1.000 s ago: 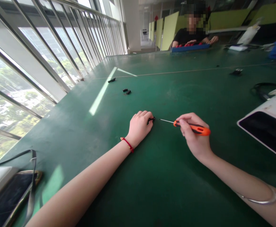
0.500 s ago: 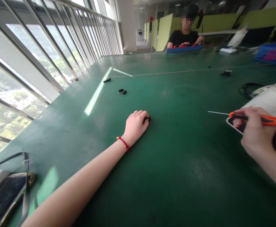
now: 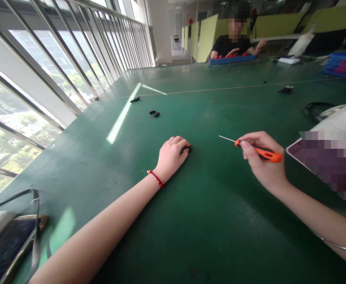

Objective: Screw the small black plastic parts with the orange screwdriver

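Observation:
On the green tabletop, my left hand rests with thumb and fingers closed round a small black part. Only one end of that part shows past the fingertips; its exact kind is hidden. My right hand grips an orange and black screwdriver by its handle, to the right of the left hand. The screwdriver's thin shaft points left, its tip apart from the black part. Farther back lie two small black pieces close together, and another black piece beyond them to the left.
At right a tablet-like device lies beside a white bag. A phone with a strap is at lower left. Across the table a person sits behind a blue tray. A blue basket stands far right; a metal railing runs left.
My right hand swung the screwdriver out to the right over the tablet-like device, then came back left toward the middle. My left hand stays closed on the black part.

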A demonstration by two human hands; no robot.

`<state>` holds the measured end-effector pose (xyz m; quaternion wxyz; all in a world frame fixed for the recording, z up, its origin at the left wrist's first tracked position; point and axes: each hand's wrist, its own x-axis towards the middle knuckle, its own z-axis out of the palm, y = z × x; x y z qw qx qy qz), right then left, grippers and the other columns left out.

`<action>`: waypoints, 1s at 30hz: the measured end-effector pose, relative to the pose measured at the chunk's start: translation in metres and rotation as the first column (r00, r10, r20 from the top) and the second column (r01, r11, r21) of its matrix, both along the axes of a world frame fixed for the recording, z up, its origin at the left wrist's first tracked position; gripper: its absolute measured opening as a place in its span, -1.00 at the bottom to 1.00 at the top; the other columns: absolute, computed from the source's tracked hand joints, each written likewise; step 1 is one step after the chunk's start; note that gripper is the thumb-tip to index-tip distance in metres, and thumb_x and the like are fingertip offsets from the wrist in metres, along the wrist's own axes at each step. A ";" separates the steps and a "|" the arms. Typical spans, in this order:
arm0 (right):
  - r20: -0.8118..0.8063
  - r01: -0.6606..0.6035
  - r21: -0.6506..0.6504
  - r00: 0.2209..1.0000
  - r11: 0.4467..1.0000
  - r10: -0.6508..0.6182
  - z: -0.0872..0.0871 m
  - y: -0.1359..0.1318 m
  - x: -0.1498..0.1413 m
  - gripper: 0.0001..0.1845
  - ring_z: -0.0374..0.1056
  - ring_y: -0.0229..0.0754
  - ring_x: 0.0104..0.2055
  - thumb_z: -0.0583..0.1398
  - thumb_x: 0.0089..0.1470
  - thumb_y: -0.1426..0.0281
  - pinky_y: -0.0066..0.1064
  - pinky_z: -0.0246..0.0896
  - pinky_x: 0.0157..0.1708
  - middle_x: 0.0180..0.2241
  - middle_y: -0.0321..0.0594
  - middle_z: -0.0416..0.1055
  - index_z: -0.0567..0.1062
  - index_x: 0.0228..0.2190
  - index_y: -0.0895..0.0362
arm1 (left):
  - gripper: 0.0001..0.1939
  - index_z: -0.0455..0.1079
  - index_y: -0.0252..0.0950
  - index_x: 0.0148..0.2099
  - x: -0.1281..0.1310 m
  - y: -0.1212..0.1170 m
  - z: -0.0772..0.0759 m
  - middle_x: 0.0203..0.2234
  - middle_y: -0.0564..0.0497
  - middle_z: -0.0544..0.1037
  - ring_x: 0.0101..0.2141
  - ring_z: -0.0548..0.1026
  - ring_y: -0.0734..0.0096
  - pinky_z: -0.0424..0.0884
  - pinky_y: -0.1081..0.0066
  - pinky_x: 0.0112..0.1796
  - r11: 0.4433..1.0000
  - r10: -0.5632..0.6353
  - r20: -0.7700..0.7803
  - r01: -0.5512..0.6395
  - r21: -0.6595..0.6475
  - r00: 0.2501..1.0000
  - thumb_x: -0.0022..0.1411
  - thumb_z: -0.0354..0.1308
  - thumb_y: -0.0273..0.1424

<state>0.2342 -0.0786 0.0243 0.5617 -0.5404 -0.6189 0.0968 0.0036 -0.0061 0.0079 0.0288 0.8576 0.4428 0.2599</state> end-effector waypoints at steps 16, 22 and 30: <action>0.482 -0.151 -0.107 0.857 0.983 0.184 -0.029 0.047 -0.043 -0.86 0.29 -0.19 -0.35 0.17 0.06 0.34 -0.34 0.20 -0.28 -0.35 -0.21 0.33 0.50 -0.30 0.07 | -0.91 0.38 -0.23 -0.24 0.000 -0.001 0.000 -0.30 0.05 0.51 -0.25 0.41 0.39 0.32 0.40 -0.21 0.996 -0.092 0.025 0.092 0.019 0.995 0.24 0.05 -0.43; 0.413 -0.176 -0.186 0.879 0.967 0.240 -0.028 0.053 -0.041 -0.85 0.31 -0.20 -0.37 0.16 0.01 0.44 -0.36 0.21 -0.30 -0.37 -0.22 0.30 0.50 -0.31 0.10 | -0.87 0.33 -0.26 -0.24 0.003 -0.003 0.001 -0.41 0.05 0.49 -0.34 0.42 0.37 0.32 0.38 -0.30 0.998 -0.009 0.040 0.012 -0.057 0.999 0.22 0.08 -0.31; 0.468 -0.159 -0.227 0.847 0.961 0.251 -0.028 0.053 -0.042 -0.81 0.30 -0.20 -0.36 0.13 0.02 0.48 -0.38 0.20 -0.30 -0.34 -0.20 0.29 0.49 -0.30 0.10 | -0.71 0.40 -0.22 -0.13 0.001 0.001 -0.004 -0.11 -0.03 0.43 -0.13 0.38 0.32 0.31 0.33 -0.13 0.990 -0.132 -0.080 0.135 0.032 0.988 0.20 -0.06 -0.58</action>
